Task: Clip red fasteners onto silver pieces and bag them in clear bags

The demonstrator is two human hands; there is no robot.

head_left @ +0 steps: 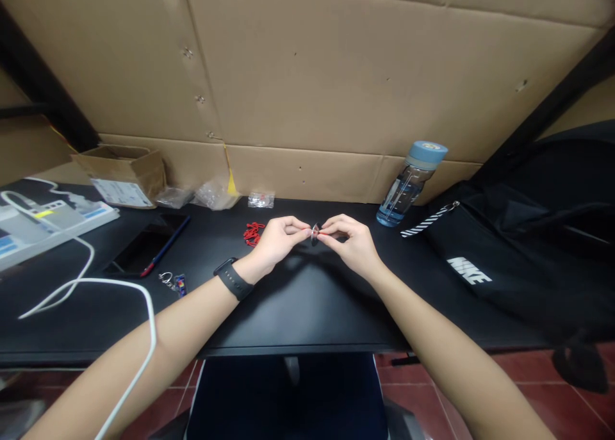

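Note:
Above the middle of the black table, a small round shiny disc (314, 234) stands edge-on between my hands. My left hand (277, 240) pinches it from the left with thumb and forefinger. From the other side, the fingertips of my right hand (355, 243) close on it too. Bits of red show at the fingertips, too small to make out well. A tangled red cord (252, 234) lies on the table just left of my left hand. My left wrist wears a black watch (233, 278).
A water bottle (406, 187) and a black bag (480, 260) stand to the right. Leftward are a phone (148, 244), a keyring (179, 284), a power strip (57, 225), a small carton (125, 174) and plastic wrappers (214, 195). A white cable (148, 305) crosses my left forearm.

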